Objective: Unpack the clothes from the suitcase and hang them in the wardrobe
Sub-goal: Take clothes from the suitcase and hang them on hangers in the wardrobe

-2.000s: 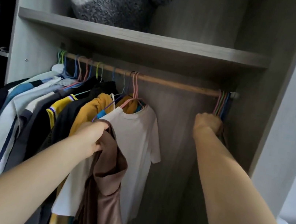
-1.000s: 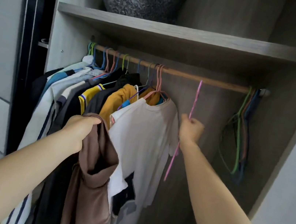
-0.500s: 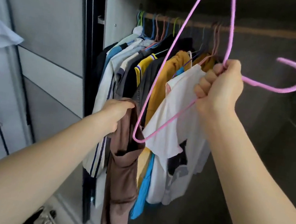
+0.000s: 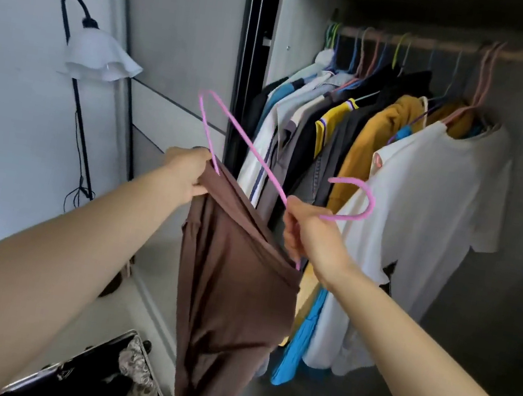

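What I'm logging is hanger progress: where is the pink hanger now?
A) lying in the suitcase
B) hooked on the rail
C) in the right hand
C: the right hand grips the pink hanger, part of it inside the brown garment that the left hand holds.

My 2 bare arms reach forward. My left hand [image 4: 189, 171] is the higher one, its fingers curled round the top edge of the brown garment [image 4: 234, 282]. My right hand [image 4: 313, 236], lower and near it, pinches the pink hanger [image 4: 342, 216] at its neck.
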Motion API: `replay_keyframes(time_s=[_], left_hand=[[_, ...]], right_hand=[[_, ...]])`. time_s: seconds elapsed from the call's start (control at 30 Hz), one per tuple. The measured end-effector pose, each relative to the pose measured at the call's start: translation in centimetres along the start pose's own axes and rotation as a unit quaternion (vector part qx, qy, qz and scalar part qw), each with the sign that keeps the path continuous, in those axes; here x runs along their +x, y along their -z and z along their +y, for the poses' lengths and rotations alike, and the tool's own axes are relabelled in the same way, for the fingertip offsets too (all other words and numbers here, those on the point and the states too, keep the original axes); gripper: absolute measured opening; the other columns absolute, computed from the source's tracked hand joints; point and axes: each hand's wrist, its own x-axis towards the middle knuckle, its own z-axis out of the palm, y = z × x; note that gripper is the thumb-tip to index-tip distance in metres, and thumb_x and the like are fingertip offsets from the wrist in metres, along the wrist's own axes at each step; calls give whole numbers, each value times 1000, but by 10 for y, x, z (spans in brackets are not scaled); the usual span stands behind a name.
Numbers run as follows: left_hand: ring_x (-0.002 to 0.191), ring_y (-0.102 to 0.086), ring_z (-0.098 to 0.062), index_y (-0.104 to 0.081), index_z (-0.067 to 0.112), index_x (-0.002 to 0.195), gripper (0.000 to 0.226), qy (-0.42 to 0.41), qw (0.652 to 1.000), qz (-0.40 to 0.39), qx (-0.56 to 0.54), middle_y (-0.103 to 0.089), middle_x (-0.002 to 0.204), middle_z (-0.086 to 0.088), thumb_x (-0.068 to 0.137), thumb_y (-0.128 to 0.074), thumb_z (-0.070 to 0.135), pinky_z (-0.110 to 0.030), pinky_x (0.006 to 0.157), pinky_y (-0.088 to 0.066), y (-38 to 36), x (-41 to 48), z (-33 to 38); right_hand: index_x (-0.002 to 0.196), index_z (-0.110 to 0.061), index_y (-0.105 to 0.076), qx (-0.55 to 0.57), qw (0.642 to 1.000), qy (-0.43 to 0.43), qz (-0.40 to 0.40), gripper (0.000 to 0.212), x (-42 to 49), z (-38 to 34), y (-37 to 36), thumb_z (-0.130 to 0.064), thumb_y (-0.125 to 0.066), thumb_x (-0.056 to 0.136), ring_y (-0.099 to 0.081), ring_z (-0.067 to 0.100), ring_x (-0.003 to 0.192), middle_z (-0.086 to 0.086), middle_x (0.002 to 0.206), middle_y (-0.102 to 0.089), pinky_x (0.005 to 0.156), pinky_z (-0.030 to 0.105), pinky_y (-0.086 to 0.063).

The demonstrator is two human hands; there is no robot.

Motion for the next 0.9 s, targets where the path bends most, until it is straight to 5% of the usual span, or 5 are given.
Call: replay_keyframes(time_s=[0.1,0.3,0.53,0.7,0.9], left_hand=[[65,-52,-10,-52,17,76,23,-1,1000,18,-3,-54,78,0,99,-50,12,-22,61,-56,29,7,0],[55,-59,-14,-63,6,96,7,-17,998,62,26,-59,77,-8,95,-57,3,-20,41,-52,74,17,-14],[63,-57,-17,-64,-1,116,29,-57,984,56,158,-63,89,-12,87,-68,3,-16,42,-52,97,19,-28],[60,-58,-11,-58,1,127,56,-101,966,4,238,-66,88,-9,77,-81,14,-14,43,-50,84,5,-15],[58,-50,-12,-72,16,87,21,-142,947,-62,281,-52,69,1,83,-69,36,-23,57,-48,67,-20,4]], right_hand=[[54,-12,-40,-122,991,18,-56,50,7,1,7,-29,-42,101,-39,18,43,8,45,-45,56,29,-38],[51,-13,-35,-218,966,-11,-135,54,28,-5,18,-27,-42,103,-37,17,48,5,48,-43,53,23,-33],[47,-15,-42,-411,895,-38,-170,48,38,-15,8,-27,-45,93,-43,15,49,7,50,-55,59,24,-36],[51,-11,-52,-396,899,-19,-183,47,54,-53,-1,-32,-49,93,-46,11,46,0,47,-58,52,18,-38],[64,-7,-66,-383,905,4,-187,36,61,-55,-14,-32,-60,89,-54,12,51,-2,48,-58,58,21,-44]])
